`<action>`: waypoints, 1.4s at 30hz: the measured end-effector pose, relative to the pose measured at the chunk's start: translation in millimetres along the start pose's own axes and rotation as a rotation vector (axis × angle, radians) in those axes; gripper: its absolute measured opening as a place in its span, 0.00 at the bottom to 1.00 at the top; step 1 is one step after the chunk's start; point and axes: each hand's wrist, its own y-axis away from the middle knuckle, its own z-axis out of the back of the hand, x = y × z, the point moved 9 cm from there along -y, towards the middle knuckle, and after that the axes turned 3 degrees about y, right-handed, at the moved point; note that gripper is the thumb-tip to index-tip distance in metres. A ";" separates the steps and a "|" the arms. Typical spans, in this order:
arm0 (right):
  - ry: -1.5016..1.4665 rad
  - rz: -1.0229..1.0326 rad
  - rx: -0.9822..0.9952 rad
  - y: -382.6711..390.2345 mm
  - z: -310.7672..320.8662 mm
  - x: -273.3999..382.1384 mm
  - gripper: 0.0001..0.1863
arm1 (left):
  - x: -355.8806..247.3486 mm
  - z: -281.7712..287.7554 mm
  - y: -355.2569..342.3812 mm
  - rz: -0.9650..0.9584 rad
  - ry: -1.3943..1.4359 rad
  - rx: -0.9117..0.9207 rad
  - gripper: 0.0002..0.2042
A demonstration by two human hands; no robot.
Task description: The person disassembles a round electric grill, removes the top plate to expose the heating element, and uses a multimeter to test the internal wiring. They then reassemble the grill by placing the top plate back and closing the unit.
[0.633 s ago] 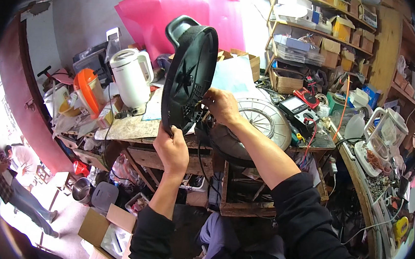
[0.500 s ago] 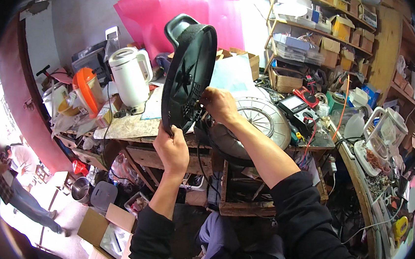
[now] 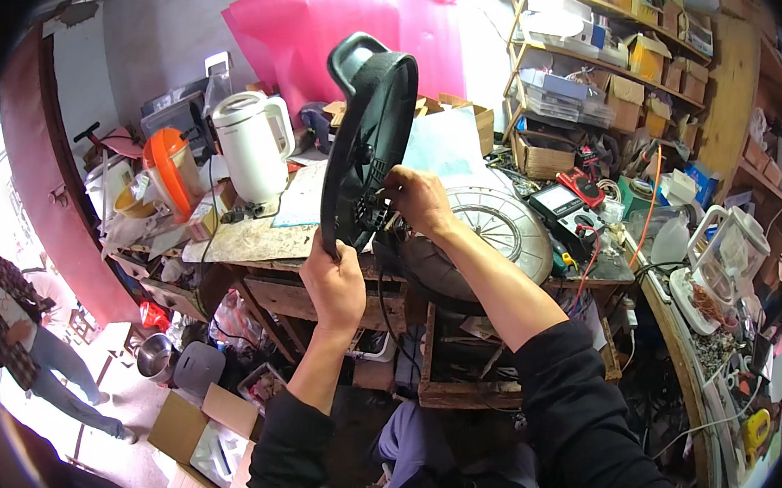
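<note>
A round black plastic housing with a curved handle at its top stands tilted on edge above the workbench, its hollow inner side facing right. My left hand grips its lower rim, thumb on the inner side. At the ribbed lower part of the inside, my right hand has its fingers pinched together; what they hold, if anything, is too small to make out. A black cord hangs below the housing. Beneath my right forearm lies a wide round grey appliance part with a ringed disc.
A white jug-like appliance and an orange container stand at the bench's left. A red multimeter lies on the right. An open drawer juts out below. A cardboard box sits on the floor; another person is at far left.
The housing has turned slightly, showing less of its inside. Both hands stay at the same spots on it. The person at far left has shifted to the right.
</note>
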 end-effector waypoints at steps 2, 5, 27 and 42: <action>0.022 0.012 -0.002 0.0 1.2 3.1 0.05 | -2.2 0.7 1.3 -0.002 0.013 0.002 0.11; -0.002 -0.051 0.048 -1.5 -0.8 2.6 0.05 | 1.9 1.7 3.8 0.027 -0.022 0.025 0.14; 0.004 0.176 0.027 -5.0 3.8 -30.2 0.13 | -30.6 -29.7 19.0 -0.246 -0.088 0.224 0.30; -1.524 -0.531 0.413 53.6 -6.7 -61.0 0.12 | -49.7 -63.7 37.7 -0.361 -0.326 0.289 0.35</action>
